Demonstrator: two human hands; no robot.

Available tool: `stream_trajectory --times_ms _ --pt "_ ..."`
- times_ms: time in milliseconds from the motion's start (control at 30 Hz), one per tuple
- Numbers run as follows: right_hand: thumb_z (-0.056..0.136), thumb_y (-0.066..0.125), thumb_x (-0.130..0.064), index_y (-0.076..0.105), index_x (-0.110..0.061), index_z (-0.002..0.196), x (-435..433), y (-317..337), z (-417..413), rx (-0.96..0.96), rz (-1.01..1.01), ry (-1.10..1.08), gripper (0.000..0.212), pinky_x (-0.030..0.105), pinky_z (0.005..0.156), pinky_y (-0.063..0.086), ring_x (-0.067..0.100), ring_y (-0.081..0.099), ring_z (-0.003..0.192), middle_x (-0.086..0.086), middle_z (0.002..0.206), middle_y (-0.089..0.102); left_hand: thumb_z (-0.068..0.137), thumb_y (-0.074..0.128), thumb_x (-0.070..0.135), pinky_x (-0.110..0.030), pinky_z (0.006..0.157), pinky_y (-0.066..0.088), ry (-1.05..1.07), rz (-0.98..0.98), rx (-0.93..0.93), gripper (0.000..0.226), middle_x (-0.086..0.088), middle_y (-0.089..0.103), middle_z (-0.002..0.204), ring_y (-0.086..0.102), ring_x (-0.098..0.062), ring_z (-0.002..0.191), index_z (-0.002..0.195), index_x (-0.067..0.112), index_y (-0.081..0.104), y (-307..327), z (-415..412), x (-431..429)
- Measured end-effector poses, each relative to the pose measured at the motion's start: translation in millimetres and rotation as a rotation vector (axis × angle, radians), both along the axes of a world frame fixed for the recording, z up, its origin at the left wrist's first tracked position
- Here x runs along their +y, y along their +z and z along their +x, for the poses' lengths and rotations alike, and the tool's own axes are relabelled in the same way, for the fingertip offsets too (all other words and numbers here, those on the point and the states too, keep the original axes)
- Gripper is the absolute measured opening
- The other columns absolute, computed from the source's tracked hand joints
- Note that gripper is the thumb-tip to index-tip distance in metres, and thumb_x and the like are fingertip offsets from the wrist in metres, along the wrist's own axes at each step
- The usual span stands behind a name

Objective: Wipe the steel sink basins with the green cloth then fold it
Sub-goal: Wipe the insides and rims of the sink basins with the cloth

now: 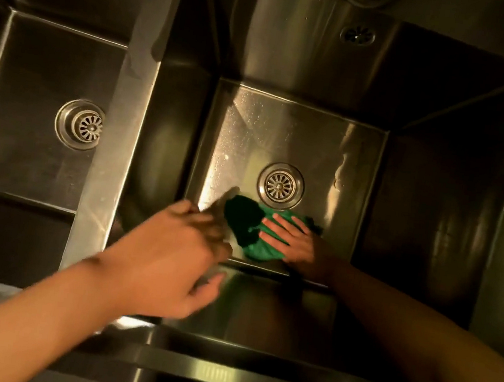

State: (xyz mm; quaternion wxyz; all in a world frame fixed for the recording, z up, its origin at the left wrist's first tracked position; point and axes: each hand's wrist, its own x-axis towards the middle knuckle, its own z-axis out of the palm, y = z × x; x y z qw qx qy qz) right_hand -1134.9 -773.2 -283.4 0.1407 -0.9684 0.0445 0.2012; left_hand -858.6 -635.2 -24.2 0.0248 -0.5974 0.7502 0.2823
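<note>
Green cloth [255,232] is lying bunched on the floor of the right basin [359,159], at the near edge, just in front of the drain [280,185]. Not touching the drain rim as far as I can tell.

Right hand [293,240] is pressing flat on the cloth, fingers spread, palm down. It is pinning the cloth to the steel rather than pinching it.

Left hand [173,254] is hovering higher, over the near-left corner of the same basin. It is motion-blurred. Fingers are looking loosely curled and I cannot tell whether they are gripping anything; a pale smear beside them could be glare or reflection.

Step in hand, my read: wiping the right basin floor, near strip. Water spots are showing on the far-left part of that floor, and a pale patch is sitting near the right wall, so this basin is probably not finished. Left basin [29,131] is looking dull and dry, with its drain [79,124] clear; I cannot judge whether it is wiped.

Next move is calling for: keeping flat palm pressure, sweeping the cloth outward past the drain toward the far corners and the right-wall patch. Bunched cloth is covering little area, so spreading it first would help. Folding is coming only after both basins.
</note>
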Motion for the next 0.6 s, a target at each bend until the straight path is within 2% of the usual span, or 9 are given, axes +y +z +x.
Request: stream_trajectory --times_ms 100,267,367,433,533,600 --pt "0.090 0.061 -0.034 0.024 -0.021 0.161 -14 14 -20 0.074 0.049 -0.040 0.081 0.057 0.117 0.028 0.032 0.008 0.156 0.009 0.170 0.011 0.091 0.046 0.055 -0.039 0.088 0.048 -0.079 0.082 0.040 0.038 0.004 0.068 0.086 0.065 -0.021 0.086 0.092 0.027 0.071 -13 -38 10" --pt "0.093 0.045 -0.034 0.021 -0.021 0.161 -9 26 -26 0.157 0.073 -0.124 0.074 0.060 0.115 0.028 0.032 0.008 0.156 0.010 0.169 0.012 0.095 0.031 0.066 -0.041 0.094 0.049 -0.096 0.219 0.084 0.057 0.002 0.069 0.102 0.064 -0.023 0.099 0.111 0.027 0.069 -17 -50 10" --pt "0.096 0.031 -0.045 0.021 -0.020 0.162 -10 27 -25 0.181 0.057 -0.120 0.071 0.062 0.116 0.025 0.032 0.004 0.156 0.010 0.170 0.009 0.096 0.026 0.072 -0.040 0.098 0.047 -0.048 0.300 0.099 0.061 0.007 0.066 0.115 0.061 -0.020 0.109 0.122 0.031 0.064 -13 -52 15" --pt "0.096 0.024 -0.053 0.017 -0.020 0.162 -6 23 -24 0.190 0.022 -0.105 0.074 0.063 0.118 0.020 0.034 0.001 0.156 0.010 0.170 0.005 0.095 0.023 0.075 -0.039 0.095 0.049 0.002 0.335 0.104 0.064 0.009 0.064 0.114 0.062 -0.019 0.109 0.122 0.033 0.063 -12 -56 20" --pt "0.091 0.041 -0.050 0.019 -0.021 0.162 3 13 -15 0.193 -0.059 -0.110 0.080 0.063 0.118 0.021 0.037 0.009 0.155 0.011 0.169 0.012 0.091 0.022 0.078 -0.035 0.088 0.051 0.123 0.335 0.017 0.066 0.008 0.067 0.108 0.065 -0.018 0.105 0.112 0.031 0.063 -12 -65 26" --pt "0.085 0.053 -0.048 0.017 -0.022 0.162 8 7 -6 0.158 -0.033 -0.110 0.089 0.063 0.120 0.017 0.035 0.007 0.156 0.009 0.170 0.010 0.087 0.015 0.079 -0.032 0.083 0.051 0.240 0.354 -0.054 0.073 0.008 0.069 0.102 0.066 -0.016 0.100 0.105 0.029 0.065 -13 -72 30"
